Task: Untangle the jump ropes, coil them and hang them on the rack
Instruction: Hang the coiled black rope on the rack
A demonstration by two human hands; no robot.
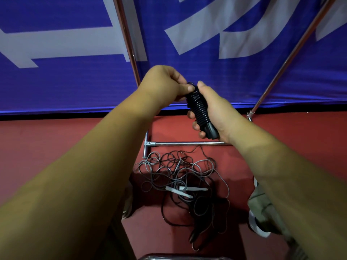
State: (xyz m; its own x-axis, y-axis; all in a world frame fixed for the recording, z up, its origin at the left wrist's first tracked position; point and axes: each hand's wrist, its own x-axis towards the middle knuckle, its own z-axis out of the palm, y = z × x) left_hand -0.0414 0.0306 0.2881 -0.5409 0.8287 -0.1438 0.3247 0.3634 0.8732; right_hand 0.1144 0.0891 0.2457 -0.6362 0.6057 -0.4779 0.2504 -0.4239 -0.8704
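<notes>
Coil of black rope point(200, 107) is gripped by right hand point(216, 111), top pinched by left hand point(163, 85). Tangled ropes point(180, 173) are heaped on floor point(56, 147) beside rack point(187, 143).

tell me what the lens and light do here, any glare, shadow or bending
Head view: the wide lens splays the rack poles outward and swells the forearms; head view: glare streaks the chrome bar; head view: the right hand and its black coil look sharp, while the rope pile sinks into shadow lower down.
</notes>
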